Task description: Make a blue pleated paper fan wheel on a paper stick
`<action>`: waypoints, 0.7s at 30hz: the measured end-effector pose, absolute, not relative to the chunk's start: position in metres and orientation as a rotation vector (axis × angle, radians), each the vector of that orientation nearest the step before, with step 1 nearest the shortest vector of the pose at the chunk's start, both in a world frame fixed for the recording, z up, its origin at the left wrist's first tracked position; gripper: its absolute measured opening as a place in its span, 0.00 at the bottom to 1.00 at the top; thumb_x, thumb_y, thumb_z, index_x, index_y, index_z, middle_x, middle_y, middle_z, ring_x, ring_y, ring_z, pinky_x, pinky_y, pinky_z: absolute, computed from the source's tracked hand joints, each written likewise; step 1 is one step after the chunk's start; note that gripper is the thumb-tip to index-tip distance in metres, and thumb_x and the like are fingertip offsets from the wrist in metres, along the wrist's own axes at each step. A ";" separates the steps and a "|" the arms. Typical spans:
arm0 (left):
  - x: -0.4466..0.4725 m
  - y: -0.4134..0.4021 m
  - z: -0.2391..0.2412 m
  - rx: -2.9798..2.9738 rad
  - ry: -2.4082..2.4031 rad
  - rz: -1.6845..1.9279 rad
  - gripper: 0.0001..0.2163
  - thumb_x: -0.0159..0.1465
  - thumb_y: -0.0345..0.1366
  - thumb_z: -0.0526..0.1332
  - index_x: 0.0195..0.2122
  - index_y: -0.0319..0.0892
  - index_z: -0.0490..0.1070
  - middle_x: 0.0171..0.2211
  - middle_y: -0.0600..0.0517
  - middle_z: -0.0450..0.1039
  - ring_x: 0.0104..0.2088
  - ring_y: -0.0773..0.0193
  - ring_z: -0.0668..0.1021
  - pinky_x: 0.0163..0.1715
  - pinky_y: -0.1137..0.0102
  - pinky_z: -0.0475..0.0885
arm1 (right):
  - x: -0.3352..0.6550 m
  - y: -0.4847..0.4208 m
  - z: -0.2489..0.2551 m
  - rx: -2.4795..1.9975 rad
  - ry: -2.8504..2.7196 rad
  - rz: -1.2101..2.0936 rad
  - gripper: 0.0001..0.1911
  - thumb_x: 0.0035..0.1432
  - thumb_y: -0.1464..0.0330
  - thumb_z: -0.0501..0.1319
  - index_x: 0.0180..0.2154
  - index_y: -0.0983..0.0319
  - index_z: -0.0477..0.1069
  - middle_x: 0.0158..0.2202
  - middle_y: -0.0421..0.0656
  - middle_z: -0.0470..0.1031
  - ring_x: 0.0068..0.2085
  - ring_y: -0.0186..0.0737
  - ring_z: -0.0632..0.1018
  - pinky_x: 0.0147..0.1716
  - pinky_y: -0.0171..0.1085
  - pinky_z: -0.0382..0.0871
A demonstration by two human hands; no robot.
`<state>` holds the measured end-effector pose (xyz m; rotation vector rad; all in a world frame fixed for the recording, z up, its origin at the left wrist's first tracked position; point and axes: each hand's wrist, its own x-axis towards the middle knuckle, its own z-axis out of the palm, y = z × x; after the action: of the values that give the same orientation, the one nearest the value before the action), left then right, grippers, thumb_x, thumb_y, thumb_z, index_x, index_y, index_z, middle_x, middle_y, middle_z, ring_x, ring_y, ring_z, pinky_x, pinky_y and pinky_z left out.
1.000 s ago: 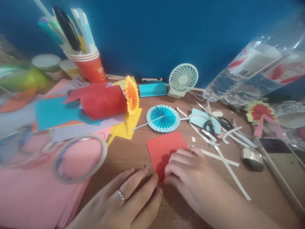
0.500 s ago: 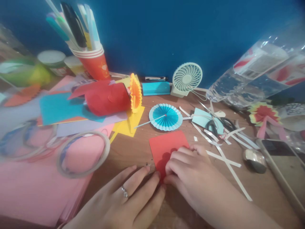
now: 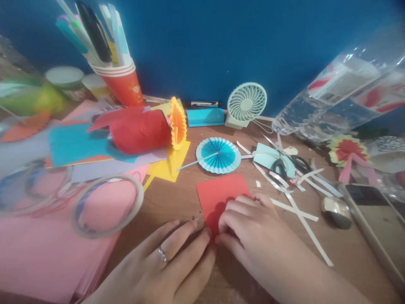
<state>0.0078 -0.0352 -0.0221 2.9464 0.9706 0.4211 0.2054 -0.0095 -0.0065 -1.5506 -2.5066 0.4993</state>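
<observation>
A red sheet of paper (image 3: 218,194) lies flat on the wooden table in front of me. My right hand (image 3: 253,232) rests on its near right part, fingers curled and closed on the near edge; the fingertips and that edge are partly hidden. My left hand (image 3: 171,261), wearing a ring, lies flat with its fingers stretched out, the tips beside the paper's near left corner. Just beyond the sheet is a round pleated blue paper fan (image 3: 218,155) with a thin white stick across it.
Scissors (image 3: 286,162) lie among white paper strips (image 3: 303,228) on the right, near a phone (image 3: 373,219) and water bottles (image 3: 332,97). Tape rolls (image 3: 139,198) sit on pink paper (image 3: 41,253) at left. Behind stand a pen cup (image 3: 123,86) and a small fan (image 3: 247,103).
The whole view has shifted slightly, so things appear a little further left. Both hands keep nearly the same pose at the red paper.
</observation>
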 end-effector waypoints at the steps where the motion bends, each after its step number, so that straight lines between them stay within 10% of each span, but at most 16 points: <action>1: 0.008 -0.035 -0.022 2.947 0.968 0.426 0.16 0.61 0.36 0.53 0.50 0.48 0.67 0.50 0.55 0.68 0.52 0.60 0.65 0.56 0.64 0.56 | 0.205 -0.010 -0.007 -1.554 -2.499 0.509 0.10 0.46 0.71 0.65 0.19 0.61 0.65 0.21 0.35 0.68 0.26 0.33 0.68 0.35 0.38 0.50; 21: 0.007 -0.034 -0.022 2.915 0.965 0.483 0.15 0.60 0.35 0.54 0.48 0.48 0.68 0.49 0.56 0.68 0.52 0.60 0.65 0.58 0.64 0.48 | 0.209 -0.012 0.001 -1.643 -2.378 0.834 0.11 0.48 0.73 0.63 0.18 0.61 0.64 0.23 0.35 0.68 0.28 0.34 0.68 0.37 0.39 0.52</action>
<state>0.0071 -0.0341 -0.0217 2.9148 0.9652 0.4827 0.2087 -0.0116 0.0005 -1.6434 -2.3777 0.8342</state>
